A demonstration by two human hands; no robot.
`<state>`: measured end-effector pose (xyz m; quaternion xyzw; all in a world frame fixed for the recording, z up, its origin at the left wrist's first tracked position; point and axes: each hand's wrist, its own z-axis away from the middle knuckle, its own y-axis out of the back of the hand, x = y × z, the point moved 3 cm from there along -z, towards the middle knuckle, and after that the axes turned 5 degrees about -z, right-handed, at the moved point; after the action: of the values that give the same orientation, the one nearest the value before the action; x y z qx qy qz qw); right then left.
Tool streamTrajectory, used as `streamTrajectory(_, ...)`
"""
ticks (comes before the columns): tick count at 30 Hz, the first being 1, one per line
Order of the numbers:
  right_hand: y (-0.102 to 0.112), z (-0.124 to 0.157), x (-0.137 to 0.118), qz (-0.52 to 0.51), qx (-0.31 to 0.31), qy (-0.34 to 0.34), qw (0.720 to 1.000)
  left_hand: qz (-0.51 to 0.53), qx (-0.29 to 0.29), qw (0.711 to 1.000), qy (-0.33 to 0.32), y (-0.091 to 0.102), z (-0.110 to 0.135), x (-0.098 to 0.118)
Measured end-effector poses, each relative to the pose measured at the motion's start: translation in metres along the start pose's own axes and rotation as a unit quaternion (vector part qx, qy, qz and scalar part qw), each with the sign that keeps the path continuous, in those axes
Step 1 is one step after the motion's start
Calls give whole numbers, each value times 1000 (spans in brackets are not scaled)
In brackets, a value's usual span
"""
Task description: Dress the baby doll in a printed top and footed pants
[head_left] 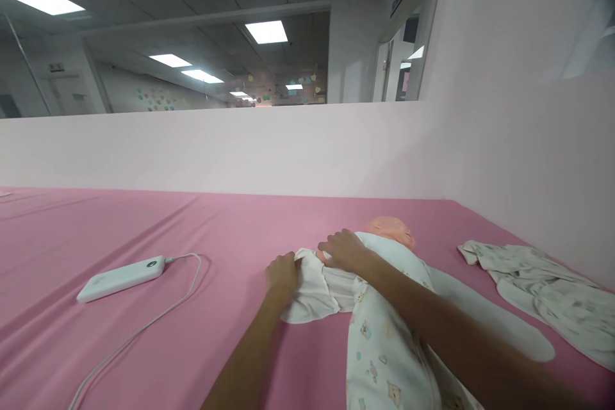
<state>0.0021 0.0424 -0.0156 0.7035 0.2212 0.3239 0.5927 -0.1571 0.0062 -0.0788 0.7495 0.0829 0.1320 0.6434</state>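
Note:
A baby doll [390,229] lies on the pink sheet [230,224], its head toward the wall. It wears a white baby garment [384,327] printed with small bears, with one sleeve [312,291] spread out to the left. My left hand [282,274] is closed on the outer end of that sleeve. My right hand [346,250] lies across the sleeve's upper edge, fingers curled around the doll's arm, a bit of which shows beside them. My right forearm covers much of the doll's body.
A white power bank [122,278] with a white cable [139,331] rests at the left. On the right lies a crumpled printed cloth [548,288]. A low white wall [211,150] borders the far side, and a taller wall [519,141] rises on the right.

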Motion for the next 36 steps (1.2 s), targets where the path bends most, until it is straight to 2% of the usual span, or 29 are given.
streamTrajectory(8, 14, 5, 22, -9, 15, -75, 997, 35, -1, 999, 5, -1, 1, 2)
streamTrajectory(12, 17, 6, 15, -28, 23, -82, 996, 92, -10, 996, 15, -1, -1, 0)
streamTrajectory(15, 14, 4, 5, -45, 20, -72, 996, 176, -42, 983, 19, 3, -5, -6)
streamTrajectory(17, 12, 2, -2, -56, 15, -65, 996, 254, -75, 964, 18, 5, -8, -12)
streamTrajectory(21, 6, -1, -12, -74, 9, -51, 996, 410, -123, 903, 34, 6, -12, -22)
streamTrajectory(27, 6, 4, -23, -107, 18, -44, 993, 565, -86, 817, 73, 0, -22, -15)
streamTrajectory(30, 16, 16, -25, -141, 38, -34, 989, 595, -72, 796, 85, 4, -22, -8)
streamTrajectory(32, 24, 31, -20, -170, 67, -42, 982, 597, -71, 795, 86, 9, -18, -7)
streamTrajectory(34, 29, 54, -4, -195, 102, -80, 972, 586, -57, 804, 86, 18, -14, -9)
streamTrajectory(36, 26, 88, 26, -205, 135, -155, 957, 562, -16, 822, 89, 29, -10, -13)
